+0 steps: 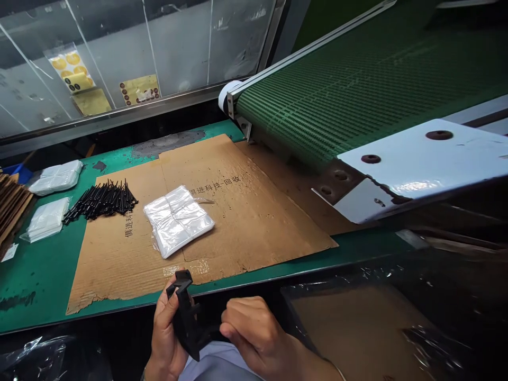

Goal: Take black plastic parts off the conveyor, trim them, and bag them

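My left hand is wrapped round a black plastic part with an angled, bracket-like shape, held upright just in front of the table's near edge. My right hand is beside it, fingers curled in and thumb pressed against them; whatever may be inside is hidden. On the cardboard sheet beyond my hands lies a tied stack of clear plastic bags. A heap of thin black plastic pieces rests across the cardboard's left edge.
A green conveyor belt with a white side plate slants in from the right. More bag stacks sit on the green tabletop at left, near piled brown sheets. Below right is a plastic-lined carton.
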Motion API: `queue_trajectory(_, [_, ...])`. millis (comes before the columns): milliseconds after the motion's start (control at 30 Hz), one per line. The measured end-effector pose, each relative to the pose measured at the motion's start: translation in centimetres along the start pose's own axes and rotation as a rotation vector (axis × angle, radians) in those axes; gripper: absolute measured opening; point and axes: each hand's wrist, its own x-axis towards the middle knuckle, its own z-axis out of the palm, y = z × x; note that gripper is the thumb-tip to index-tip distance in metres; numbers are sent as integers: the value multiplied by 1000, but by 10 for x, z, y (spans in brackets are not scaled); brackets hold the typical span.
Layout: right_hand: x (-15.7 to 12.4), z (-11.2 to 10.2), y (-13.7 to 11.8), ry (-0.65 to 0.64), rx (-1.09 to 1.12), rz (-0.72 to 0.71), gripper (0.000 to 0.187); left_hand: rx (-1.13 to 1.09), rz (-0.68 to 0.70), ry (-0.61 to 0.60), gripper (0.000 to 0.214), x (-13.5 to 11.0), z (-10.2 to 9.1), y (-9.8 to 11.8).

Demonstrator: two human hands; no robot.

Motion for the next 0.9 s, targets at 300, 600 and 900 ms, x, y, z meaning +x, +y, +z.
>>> queue_trajectory(300, [8, 18, -2, 95, 38, 168, 41, -25, 92, -38, 49, -4, -4, -10])
queue_trajectory(600, [5, 18, 15, 158, -59, 257, 42, -65, 8, -122, 41, -10, -2, -10])
queue_trajectory(900, [8, -5, 12, 107, 26, 133, 45, -76, -262, -487, 28, 4, -22, -11])
